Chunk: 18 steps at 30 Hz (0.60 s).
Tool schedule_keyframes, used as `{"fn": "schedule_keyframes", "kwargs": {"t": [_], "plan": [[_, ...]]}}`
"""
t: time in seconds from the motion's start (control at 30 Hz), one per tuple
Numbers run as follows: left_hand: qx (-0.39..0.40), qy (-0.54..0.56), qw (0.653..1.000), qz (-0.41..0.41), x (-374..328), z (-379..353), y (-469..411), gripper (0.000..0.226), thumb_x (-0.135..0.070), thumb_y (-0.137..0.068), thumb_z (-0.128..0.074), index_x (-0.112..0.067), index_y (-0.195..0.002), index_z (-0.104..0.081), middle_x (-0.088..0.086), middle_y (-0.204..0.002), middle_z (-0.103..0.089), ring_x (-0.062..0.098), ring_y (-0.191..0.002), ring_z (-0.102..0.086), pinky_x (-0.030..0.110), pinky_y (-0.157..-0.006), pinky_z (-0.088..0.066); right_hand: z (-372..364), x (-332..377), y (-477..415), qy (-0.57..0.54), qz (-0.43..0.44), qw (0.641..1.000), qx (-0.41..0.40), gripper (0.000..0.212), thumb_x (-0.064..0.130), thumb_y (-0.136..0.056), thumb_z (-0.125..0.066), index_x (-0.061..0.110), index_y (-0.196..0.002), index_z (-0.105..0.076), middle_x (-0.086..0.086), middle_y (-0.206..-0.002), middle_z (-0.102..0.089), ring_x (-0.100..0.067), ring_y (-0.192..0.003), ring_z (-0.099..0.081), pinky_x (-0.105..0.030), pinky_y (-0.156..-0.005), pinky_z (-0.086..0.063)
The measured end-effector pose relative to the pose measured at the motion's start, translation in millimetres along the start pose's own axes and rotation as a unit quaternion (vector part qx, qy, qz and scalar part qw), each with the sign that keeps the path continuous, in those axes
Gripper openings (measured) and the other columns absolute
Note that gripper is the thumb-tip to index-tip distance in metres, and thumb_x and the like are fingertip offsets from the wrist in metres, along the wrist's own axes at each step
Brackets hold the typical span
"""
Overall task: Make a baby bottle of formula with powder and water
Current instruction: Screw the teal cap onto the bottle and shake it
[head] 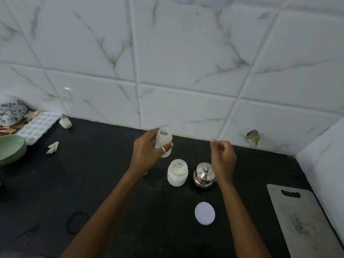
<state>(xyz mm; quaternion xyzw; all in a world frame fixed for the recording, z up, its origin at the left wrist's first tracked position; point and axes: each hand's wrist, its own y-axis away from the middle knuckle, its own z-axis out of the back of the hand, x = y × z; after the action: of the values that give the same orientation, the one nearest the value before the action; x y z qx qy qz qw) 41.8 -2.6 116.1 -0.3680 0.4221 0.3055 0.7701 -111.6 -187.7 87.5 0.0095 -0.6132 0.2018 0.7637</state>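
Your left hand (147,154) curls round the milky-white baby bottle (162,140), which is uncapped and tilted, with blue showing in its mouth. Your right hand (222,155), off to the right of that grip, is curled; whether it pinches anything is unclear.

Black counter (93,183) under white wall tiles (186,53) veined grey-brown like marble. At the left edge a pale green bowl (11,151) — above it a cloth (11,110) mottled grey and white. Milky-white baby bottle (163,141), blue showing inside; white powder (176,181) in the clear jar (170,173); silver pot (203,176); grey cutting board (301,220).
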Motion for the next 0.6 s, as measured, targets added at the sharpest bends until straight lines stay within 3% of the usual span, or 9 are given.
{"fn": "schedule_keyframes", "kwargs": {"t": [0.1,0.23,0.33,0.43,0.53,0.6], "plan": [[-0.002,-0.005,1.000,-0.004,-4.2,11.1,-3.8,0.060,-0.037,-0.072,-0.086,-0.021,-0.126,-0.063,-0.010,-0.113,-0.069,0.004,-0.105,-0.065,0.016,-0.090,-0.054,-20.4,41.9,10.7,-0.035,0.015,0.997,0.073,0.006,0.019,-0.093,-0.066,0.020,-0.099,-0.067,0.004,-0.082,-0.070,0.000,-0.067,-0.062,-0.014,-0.063,-0.047],[-0.008,-0.011,1.000,-0.019,-10.2,24.0,-11.3,0.063,-0.039,-0.071,-0.087,-0.019,-0.126,-0.064,-0.012,-0.109,-0.069,0.004,-0.100,-0.067,0.017,-0.088,-0.055,-49.3,76.0,26.2,-0.024,0.046,0.966,0.254,0.048,0.008,-0.089,-0.065,0.029,-0.131,-0.055,0.014,-0.124,-0.064,0.002,-0.112,-0.061,-0.017,-0.087,-0.052],[0.000,-0.022,0.999,-0.026,-13.8,31.5,-15.6,0.063,-0.033,-0.074,-0.086,-0.017,-0.129,-0.062,-0.012,-0.110,-0.067,0.005,-0.101,-0.066,0.012,-0.085,-0.052,-69.3,87.7,37.6,0.017,0.062,0.934,0.352,0.071,0.013,-0.087,-0.073,0.032,-0.147,-0.039,0.015,-0.137,-0.054,-0.001,-0.123,-0.054,-0.021,-0.097,-0.052],[0.002,-0.028,0.999,-0.030,-13.1,36.6,-15.5,0.061,-0.027,-0.076,-0.085,-0.017,-0.131,-0.061,-0.012,-0.112,-0.065,0.006,-0.102,-0.064,0.007,-0.082,-0.048,-82.1,95.4,46.8,0.033,0.062,0.932,0.357,0.076,0.018,-0.086,-0.079,0.032,-0.148,-0.038,0.018,-0.131,-0.055,0.001,-0.114,-0.057,-0.010,-0.087,-0.051],[0.009,-0.024,0.999,-0.027,-8.0,41.0,-15.0,0.058,-0.027,-0.075,-0.086,-0.020,-0.127,-0.063,-0.017,-0.107,-0.065,0.004,-0.100,-0.065,0.006,-0.079,-0.048,-88.3,94.8,49.3,0.030,0.056,0.940,0.336,0.068,0.018,-0.087,-0.078,0.033,-0.143,-0.043,0.014,-0.130,-0.059,-0.003,-0.114,-0.059,-0.016,-0.093,-0.052],[0.013,-0.023,0.999,-0.023,-3.5,42.9,-14.9,0.058,-0.028,-0.074,-0.086,-0.021,-0.127,-0.063,-0.017,-0.106,-0.066,0.004,-0.099,-0.065,0.007,-0.079,-0.049,-90.9,93.9,50.8,0.033,0.053,0.941,0.333,0.064,0.017,-0.088,-0.077,0.035,-0.140,-0.044,0.014,-0.126,-0.060,-0.003,-0.111,-0.061,-0.015,-0.087,-0.053]]}}
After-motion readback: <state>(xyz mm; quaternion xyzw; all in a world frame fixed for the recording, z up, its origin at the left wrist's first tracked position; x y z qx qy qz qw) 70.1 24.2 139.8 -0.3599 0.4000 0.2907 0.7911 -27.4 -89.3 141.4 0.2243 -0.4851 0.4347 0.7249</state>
